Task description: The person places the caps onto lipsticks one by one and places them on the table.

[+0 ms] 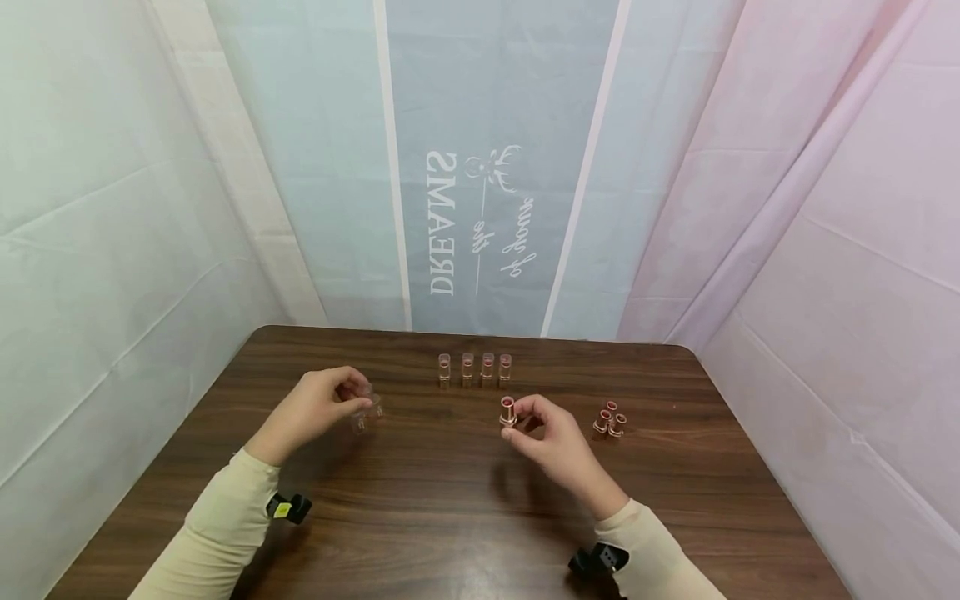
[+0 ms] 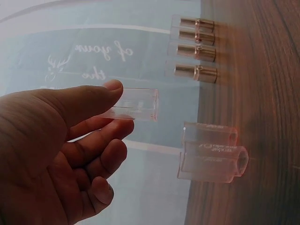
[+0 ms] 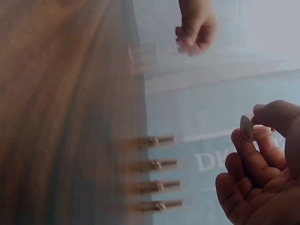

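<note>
My left hand pinches a clear plastic lipstick cap between thumb and fingers, raised off the table. Just beyond it, a small cluster of clear caps stands on the wood. Between thumb and forefinger, my right hand holds an uncapped gold lipstick tube, upright, with red showing at its top. In the right wrist view only the base of this lipstick shows clearly. To the right of that hand, three more uncapped lipsticks stand close together.
Several capped lipsticks stand upright in a row towards the back of the brown wooden table. Behind the table hangs a blue-grey cloth with white lettering. Pale cloth walls flank both sides.
</note>
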Tool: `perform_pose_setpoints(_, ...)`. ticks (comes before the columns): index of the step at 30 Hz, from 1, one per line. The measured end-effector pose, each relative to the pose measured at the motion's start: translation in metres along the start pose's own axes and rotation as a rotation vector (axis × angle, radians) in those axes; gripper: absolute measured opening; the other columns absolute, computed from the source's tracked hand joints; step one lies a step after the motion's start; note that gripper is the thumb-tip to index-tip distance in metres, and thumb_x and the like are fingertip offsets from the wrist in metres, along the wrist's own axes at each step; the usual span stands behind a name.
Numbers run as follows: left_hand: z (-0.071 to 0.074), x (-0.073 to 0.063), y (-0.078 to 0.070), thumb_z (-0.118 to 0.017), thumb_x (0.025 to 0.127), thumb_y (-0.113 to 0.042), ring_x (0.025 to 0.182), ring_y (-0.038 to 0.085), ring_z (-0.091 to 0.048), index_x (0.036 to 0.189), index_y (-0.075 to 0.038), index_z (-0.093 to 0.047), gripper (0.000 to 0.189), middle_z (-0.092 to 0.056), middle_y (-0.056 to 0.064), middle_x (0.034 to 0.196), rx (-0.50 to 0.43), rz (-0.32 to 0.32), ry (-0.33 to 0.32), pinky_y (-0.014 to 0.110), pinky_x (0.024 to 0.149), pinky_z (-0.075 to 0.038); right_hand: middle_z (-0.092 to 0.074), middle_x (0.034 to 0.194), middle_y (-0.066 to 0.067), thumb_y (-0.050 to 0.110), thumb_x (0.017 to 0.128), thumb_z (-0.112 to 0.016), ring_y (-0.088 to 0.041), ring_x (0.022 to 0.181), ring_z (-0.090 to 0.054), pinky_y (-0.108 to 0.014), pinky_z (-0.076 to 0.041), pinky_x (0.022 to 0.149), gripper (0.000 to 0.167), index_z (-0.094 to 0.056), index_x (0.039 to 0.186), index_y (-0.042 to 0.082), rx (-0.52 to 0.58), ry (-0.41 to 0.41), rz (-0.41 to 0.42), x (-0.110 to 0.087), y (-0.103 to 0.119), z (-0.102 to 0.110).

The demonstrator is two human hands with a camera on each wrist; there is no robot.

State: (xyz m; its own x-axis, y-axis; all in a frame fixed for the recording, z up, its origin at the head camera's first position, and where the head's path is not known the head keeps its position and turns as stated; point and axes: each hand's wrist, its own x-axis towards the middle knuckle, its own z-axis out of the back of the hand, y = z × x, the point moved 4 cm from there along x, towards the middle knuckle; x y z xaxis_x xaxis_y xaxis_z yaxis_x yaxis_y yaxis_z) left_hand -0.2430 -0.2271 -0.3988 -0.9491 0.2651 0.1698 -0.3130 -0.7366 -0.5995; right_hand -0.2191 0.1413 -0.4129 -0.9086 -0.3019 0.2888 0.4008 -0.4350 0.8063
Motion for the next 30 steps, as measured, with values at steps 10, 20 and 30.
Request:
perform_pose_setpoints(10, -0.009, -0.003, -0.011, -0.076, 0.095, -0.027, 0.074, 0.021, -0.068, 0.107, -0.018, -0.069, 0.016, -0.072, -0.001, 0.088, -0.040, 0.005, 0.037, 0.030, 0.062, -0.053, -0.070, 0.090, 0.009, 0.021, 0.087, -0.084, -0.012, 0.082, -0.065, -0.031, -0.055, 0.076, 0.020, -0.068, 0.099, 0.020, 0.015, 0.084, -0.038, -0.006, -0.006, -0.022)
perform_pose_setpoints(20, -0.025, 0.003, -0.022, -0.079, 0.092, -0.027, 0.077, 0.006, -0.061, 0.101, -0.021, -0.071, 0.014, -0.067, -0.012, 0.088, 0.001, -0.090, -0.011, 0.026, 0.066, -0.051, -0.068, 0.094, 0.011, 0.022, 0.083, -0.086, -0.016, 0.083, -0.066, -0.033, -0.056, 0.074, 0.021, -0.071, 0.097, 0.025, -0.037, 0.007, 0.026, -0.006, -0.005, -0.021)
perform_pose_setpoints(30, -0.021, 0.011, -0.067, -0.080, 0.091, -0.030, 0.079, 0.003, -0.061, 0.103, -0.026, -0.071, 0.015, -0.066, -0.017, 0.090, -0.048, -0.254, -0.069, 0.026, 0.069, -0.053, -0.068, 0.095, 0.014, 0.023, 0.083, -0.087, -0.015, 0.085, -0.066, -0.040, -0.057, 0.076, 0.019, -0.073, 0.096, 0.027, -0.070, -0.030, 0.094, -0.007, 0.005, -0.021)
